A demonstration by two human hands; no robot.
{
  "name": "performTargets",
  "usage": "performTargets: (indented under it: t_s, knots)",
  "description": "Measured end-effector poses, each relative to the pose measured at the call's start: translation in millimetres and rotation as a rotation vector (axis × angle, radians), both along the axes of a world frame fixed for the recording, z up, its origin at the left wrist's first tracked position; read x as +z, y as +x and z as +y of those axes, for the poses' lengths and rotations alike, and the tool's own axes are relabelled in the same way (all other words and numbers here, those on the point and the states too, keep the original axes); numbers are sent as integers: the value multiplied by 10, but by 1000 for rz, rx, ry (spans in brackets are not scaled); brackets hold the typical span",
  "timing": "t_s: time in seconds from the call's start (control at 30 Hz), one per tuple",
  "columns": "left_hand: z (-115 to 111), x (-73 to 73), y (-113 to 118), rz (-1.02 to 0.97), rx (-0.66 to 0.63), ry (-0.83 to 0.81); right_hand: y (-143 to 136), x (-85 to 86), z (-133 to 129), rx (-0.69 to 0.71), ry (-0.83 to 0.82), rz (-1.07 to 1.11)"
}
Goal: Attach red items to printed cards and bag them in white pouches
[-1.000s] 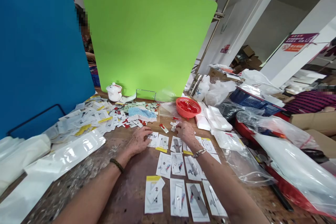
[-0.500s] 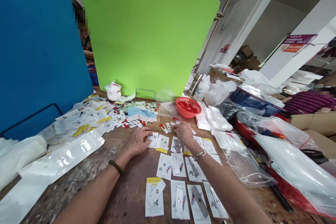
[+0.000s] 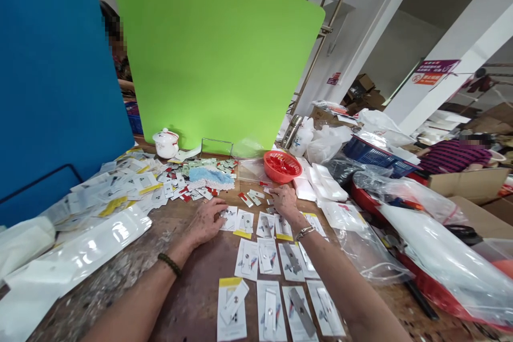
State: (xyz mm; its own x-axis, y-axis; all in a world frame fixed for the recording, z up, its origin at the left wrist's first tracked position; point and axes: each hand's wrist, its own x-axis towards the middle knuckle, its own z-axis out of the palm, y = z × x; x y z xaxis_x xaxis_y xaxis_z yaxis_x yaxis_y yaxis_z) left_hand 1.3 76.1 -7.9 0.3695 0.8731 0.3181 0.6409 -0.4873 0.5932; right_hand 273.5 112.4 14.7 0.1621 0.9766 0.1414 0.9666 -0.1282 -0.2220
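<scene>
Roughly a dozen white packet cards (image 3: 267, 256) lie in three rows on the wooden surface (image 3: 192, 299) before the person. The left hand (image 3: 206, 220) rests flat, fingers loosely spread, fingertips touching the far row's leftmost card (image 3: 229, 218). The right hand (image 3: 284, 200) lies loosely curled over small loose pieces (image 3: 252, 197) near one red basket (image 3: 282, 166).

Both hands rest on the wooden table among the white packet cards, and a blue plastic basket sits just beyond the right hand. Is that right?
Not quite: the basket is red, not blue, as the head view shows. The rest holds: the left hand and right hand rest on the wooden table among the white packet cards, with the basket just beyond the right hand.
</scene>
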Motion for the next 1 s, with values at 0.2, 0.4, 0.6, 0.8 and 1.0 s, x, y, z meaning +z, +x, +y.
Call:
performTargets:
  t_s: [0.2,0.4,0.6,0.8,1.0]
  knots:
    - [16,-22,-6,3,-8,15,9,-71,-15,-6,-8,-11]
    - [23,-41,-9,4,0,5,30,9,23,-53,-18,19]
    - [29,-45,-11,-5,-15,-4,69,28,-6,-30,-42,26]
    - [27,-42,-10,-4,-8,4,78,36,70,-64,-60,21]
    - [32,-49,-15,-5,-12,11,93,25,115,-54,-66,8]
